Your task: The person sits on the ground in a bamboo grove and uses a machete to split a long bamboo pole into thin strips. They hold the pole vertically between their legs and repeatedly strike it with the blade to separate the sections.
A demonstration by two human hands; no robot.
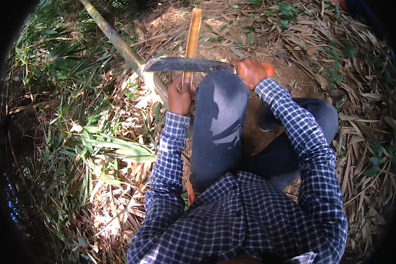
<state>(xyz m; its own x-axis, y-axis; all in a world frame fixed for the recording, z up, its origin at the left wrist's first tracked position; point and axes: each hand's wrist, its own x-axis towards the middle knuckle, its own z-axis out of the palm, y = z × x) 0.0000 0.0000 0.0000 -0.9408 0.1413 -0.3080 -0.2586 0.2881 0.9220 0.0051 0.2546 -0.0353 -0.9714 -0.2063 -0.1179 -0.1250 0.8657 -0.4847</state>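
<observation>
My left hand is closed round the near end of a split bamboo piece, whose hollow tan inside faces up. The piece points away from me, beside my raised knee. In my right hand is the orange handle of a machete, gripped just right of the knee. Its dark, slightly curved blade lies crosswise over the bamboo, a little beyond my left fingers, with the tip out to the left. Whether the edge touches the bamboo or passes just above it, I cannot tell.
A long bamboo pole slants from the far left down to beside my left hand. Dry leaves and green plants cover the ground around me. My bent knee rises between my hands. Part of something dark shows at the far right edge.
</observation>
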